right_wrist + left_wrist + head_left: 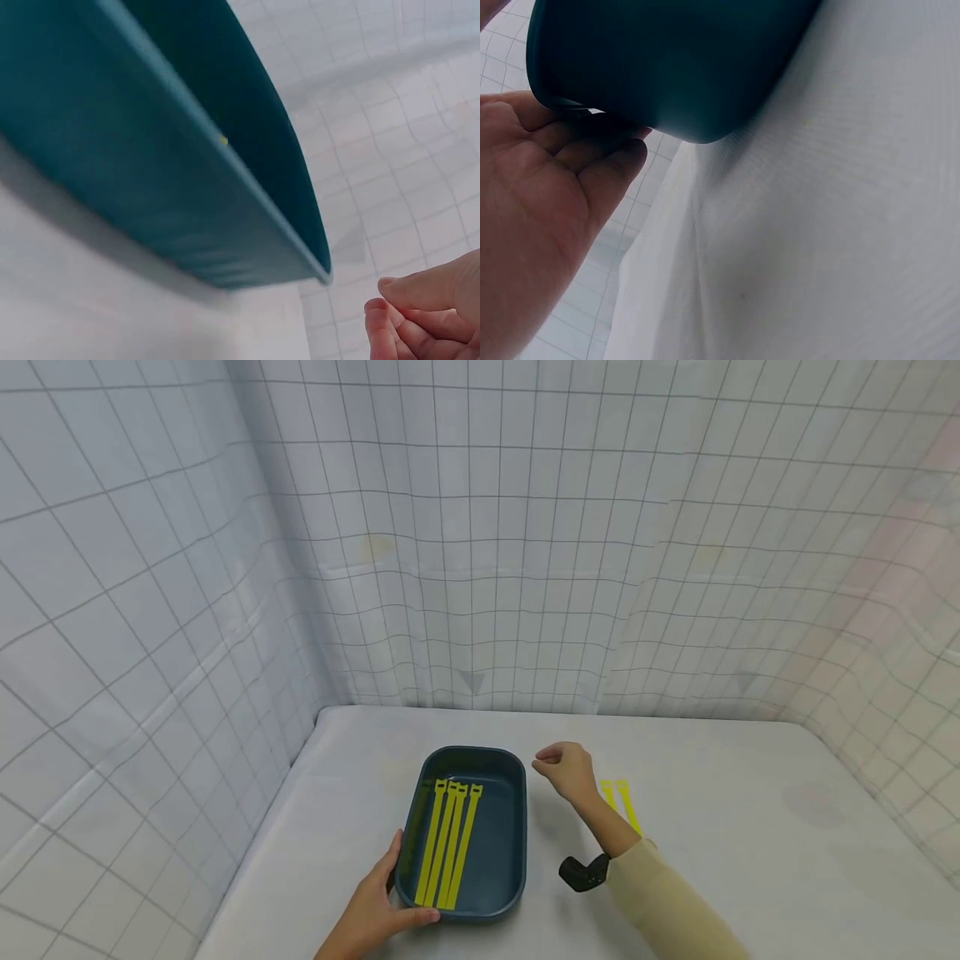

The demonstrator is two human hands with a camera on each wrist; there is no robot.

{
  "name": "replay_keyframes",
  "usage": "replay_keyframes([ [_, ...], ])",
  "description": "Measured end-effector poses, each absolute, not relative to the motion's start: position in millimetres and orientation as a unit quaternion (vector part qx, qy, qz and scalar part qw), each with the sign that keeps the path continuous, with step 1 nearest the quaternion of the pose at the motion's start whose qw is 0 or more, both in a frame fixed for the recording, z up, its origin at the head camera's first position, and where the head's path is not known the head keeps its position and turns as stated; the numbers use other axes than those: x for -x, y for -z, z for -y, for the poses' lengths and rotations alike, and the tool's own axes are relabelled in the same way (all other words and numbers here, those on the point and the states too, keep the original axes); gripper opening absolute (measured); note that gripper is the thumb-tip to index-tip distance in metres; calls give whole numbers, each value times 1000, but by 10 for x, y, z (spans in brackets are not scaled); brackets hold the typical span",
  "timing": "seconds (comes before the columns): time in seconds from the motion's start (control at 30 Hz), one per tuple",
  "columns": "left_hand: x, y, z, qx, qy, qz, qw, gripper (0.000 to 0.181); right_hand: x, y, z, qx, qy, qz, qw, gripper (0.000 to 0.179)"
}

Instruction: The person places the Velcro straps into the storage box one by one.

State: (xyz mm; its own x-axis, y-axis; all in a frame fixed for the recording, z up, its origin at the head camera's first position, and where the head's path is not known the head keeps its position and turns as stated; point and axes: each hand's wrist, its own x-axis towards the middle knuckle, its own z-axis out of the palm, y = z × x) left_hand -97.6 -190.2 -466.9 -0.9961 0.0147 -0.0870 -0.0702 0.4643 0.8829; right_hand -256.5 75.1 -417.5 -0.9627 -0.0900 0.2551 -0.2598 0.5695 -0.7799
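Observation:
A dark teal tray [498, 843] with rounded corners stands on the white table. In it lie several yellow cable ties [450, 843] with slotted heads, side by side lengthwise along its left half. My left hand [378, 893] holds the tray's near left corner, thumb at the near rim and fingers along the outer left wall. Just beyond the tray's right rim my right hand [568, 770] hovers with bent fingers, the thumb close to the index finger, and nothing shows between them. Two more yellow cable ties [624, 797] lie to the right, partly hidden by the right forearm.
White cloth covers the table [750, 827]. Grid-patterned white curtains [480, 568] hang behind it and on both sides. A black device [583, 872] sits at the right wrist, beside the beige sleeve [667, 902].

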Motion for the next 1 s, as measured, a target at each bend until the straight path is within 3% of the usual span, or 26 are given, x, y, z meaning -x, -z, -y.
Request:
replay_keyframes([
  [0.7, 978, 4648, 1909, 18, -532, -844, 60, 113, 2687, 4628, -1362, -22, -436, 898, 52, 15],
  [1.0, 970, 4641, 1899, 16, -530, -846, 57, 113, 2750, 4790, -1605, 4, -405, 912, 62, 15],
])
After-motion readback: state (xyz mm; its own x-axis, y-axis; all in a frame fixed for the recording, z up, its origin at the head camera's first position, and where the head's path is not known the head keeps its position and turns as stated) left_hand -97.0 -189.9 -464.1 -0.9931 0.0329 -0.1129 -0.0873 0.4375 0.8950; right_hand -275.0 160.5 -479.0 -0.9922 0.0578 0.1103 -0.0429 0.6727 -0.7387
